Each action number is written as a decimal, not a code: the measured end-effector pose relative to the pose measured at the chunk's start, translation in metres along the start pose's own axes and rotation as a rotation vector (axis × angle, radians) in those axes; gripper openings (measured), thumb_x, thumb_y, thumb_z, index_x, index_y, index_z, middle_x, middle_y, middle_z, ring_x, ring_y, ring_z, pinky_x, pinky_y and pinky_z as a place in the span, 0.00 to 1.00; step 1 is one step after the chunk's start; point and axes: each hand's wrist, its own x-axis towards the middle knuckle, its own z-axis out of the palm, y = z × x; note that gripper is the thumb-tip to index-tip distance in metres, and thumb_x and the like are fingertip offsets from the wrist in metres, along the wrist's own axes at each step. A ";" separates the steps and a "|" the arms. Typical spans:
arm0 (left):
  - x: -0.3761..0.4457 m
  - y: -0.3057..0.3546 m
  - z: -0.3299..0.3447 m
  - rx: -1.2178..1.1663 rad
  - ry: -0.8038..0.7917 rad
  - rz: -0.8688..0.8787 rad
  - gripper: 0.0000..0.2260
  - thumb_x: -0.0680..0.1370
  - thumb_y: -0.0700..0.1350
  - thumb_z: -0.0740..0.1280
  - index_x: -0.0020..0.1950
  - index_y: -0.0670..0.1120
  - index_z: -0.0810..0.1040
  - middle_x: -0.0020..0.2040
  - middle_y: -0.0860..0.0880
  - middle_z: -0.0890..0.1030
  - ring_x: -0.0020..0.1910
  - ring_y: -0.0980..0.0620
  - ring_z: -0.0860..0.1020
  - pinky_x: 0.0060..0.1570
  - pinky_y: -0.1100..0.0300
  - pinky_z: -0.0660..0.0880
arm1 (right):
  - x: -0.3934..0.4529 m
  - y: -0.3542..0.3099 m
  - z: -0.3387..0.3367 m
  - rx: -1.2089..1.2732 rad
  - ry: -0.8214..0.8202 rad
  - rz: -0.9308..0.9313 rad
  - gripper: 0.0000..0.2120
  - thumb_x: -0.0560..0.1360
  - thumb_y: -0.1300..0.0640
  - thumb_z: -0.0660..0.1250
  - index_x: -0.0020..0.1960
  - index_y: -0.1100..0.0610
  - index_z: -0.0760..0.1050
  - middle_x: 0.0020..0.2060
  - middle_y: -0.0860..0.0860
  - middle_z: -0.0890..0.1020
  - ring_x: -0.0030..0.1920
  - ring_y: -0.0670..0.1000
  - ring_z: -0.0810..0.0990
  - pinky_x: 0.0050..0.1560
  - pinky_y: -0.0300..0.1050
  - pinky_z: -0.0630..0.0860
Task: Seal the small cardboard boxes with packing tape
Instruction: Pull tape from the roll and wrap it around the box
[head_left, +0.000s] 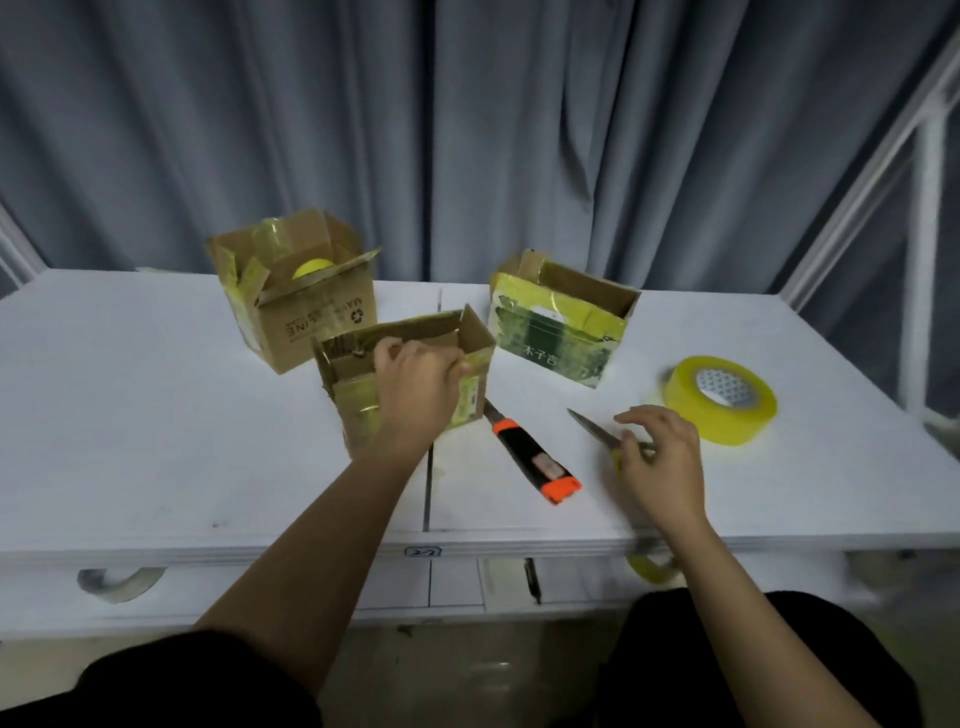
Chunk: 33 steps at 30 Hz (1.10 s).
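White table (156, 415), grey curtain behind. Three small boxes, all unsealed with flaps up:
- far-left brown box (311, 327), something yellow inside;
- far-right green-printed box (556, 338);
- near box (363, 395), centre, old yellowish tape on its walls.

Roll of packing tape (722, 397): flat on the table at right, well apart from the near box, untouched.

Orange-and-black utility knife (535, 457): lies between the hands, tip just beside the near box.

Small knife (592, 428): bare blade pointing far-left, green handle under the right hand.

Left hand (415, 384): on top of the near box, fingers curled over its rim and flap, gripping it. Right hand (657, 457): fingertips pinching the small knife's handle.

Risks, as judged:
- Blade points toward the left forearm; a careless lift could nick it.
- Old crumpled tape on the flaps may keep new tape from sticking.
- Flaps pressed one-handed may spring back.
- Utility knife at the box could be knocked off the table.
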 end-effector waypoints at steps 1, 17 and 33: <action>0.004 0.004 0.003 -0.006 -0.005 -0.001 0.10 0.80 0.48 0.61 0.48 0.52 0.82 0.45 0.53 0.83 0.51 0.51 0.76 0.60 0.54 0.55 | 0.005 0.007 -0.005 -0.040 0.021 0.010 0.09 0.72 0.68 0.67 0.48 0.58 0.82 0.51 0.55 0.81 0.57 0.59 0.73 0.57 0.43 0.64; 0.009 0.090 0.029 -0.145 0.035 0.238 0.17 0.75 0.35 0.65 0.64 0.43 0.76 0.58 0.46 0.80 0.59 0.45 0.76 0.61 0.53 0.60 | 0.085 0.081 -0.023 -0.606 -0.309 0.275 0.24 0.75 0.58 0.61 0.71 0.57 0.63 0.53 0.58 0.81 0.57 0.60 0.76 0.69 0.54 0.59; -0.023 0.103 0.008 -0.804 -0.445 0.067 0.27 0.74 0.46 0.72 0.71 0.50 0.68 0.66 0.50 0.74 0.64 0.57 0.72 0.65 0.59 0.68 | -0.030 -0.025 -0.062 -0.049 -0.074 -0.133 0.21 0.74 0.59 0.70 0.66 0.54 0.73 0.59 0.52 0.80 0.61 0.52 0.74 0.71 0.50 0.54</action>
